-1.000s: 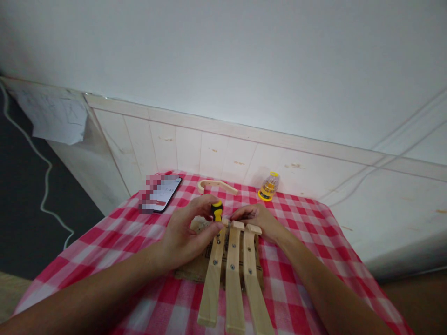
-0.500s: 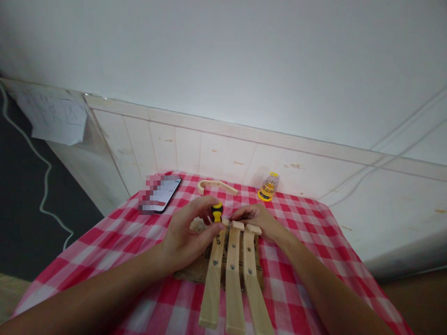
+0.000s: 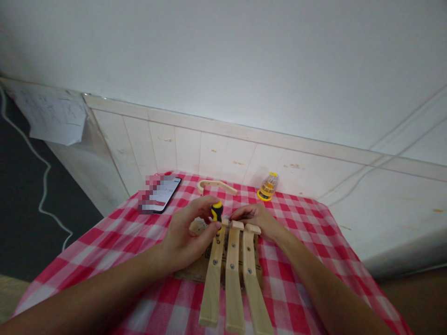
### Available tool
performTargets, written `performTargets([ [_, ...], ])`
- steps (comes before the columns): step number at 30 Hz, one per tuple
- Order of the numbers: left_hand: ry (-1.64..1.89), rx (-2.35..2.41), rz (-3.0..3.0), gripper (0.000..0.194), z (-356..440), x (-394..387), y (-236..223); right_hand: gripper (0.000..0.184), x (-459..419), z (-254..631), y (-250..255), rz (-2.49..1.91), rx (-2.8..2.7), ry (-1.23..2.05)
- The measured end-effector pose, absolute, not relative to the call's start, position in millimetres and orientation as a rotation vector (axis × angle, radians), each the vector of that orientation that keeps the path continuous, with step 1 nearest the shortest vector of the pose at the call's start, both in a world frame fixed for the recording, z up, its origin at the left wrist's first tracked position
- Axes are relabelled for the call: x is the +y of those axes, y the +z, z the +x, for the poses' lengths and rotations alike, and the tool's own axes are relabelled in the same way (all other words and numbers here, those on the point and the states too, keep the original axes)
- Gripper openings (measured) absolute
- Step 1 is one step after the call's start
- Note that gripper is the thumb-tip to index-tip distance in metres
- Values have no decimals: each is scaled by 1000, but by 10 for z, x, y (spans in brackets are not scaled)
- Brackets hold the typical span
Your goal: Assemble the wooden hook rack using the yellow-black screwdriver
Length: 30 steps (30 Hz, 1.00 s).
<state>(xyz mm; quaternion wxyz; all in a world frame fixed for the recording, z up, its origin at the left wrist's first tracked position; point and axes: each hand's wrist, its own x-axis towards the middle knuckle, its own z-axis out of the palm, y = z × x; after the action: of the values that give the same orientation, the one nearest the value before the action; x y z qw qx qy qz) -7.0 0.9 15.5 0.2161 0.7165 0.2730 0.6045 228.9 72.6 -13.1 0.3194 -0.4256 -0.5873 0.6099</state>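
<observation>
My left hand (image 3: 185, 232) pinches a small yellow-and-black screwdriver (image 3: 217, 211) between thumb and fingers. The screwdriver stands nearly upright, its tip at the upper screw of the left wooden hook (image 3: 209, 298). Beside that hook lie a middle wooden hook (image 3: 234, 291) and a right wooden hook (image 3: 257, 298), each with two dark screws. All three rest across a brown board (image 3: 192, 272) and reach past its near edge. Behind the hooks' curled far ends, my right hand (image 3: 260, 218) has its fingers bent; what they grip is hidden.
Farther back on the red-and-white checked tablecloth (image 3: 296, 218) lies another wooden hook (image 3: 220, 186). A clear-and-yellow bit holder (image 3: 268, 187) stands near the panelled wall (image 3: 216, 149). A phone (image 3: 164, 195) lies at the left. A white cable (image 3: 45, 181) hangs beyond the table.
The screwdriver has turned a little in my left fingers, its yellow and black markings showing differently. My right hand and the wooden hooks stay in place.
</observation>
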Motion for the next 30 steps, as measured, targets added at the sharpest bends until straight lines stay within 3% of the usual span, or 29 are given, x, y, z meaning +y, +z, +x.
performTargets([
  [30,1745,748,2151,52,-119,61,97,25,709,2291,-111,-1098,-1521,1631],
])
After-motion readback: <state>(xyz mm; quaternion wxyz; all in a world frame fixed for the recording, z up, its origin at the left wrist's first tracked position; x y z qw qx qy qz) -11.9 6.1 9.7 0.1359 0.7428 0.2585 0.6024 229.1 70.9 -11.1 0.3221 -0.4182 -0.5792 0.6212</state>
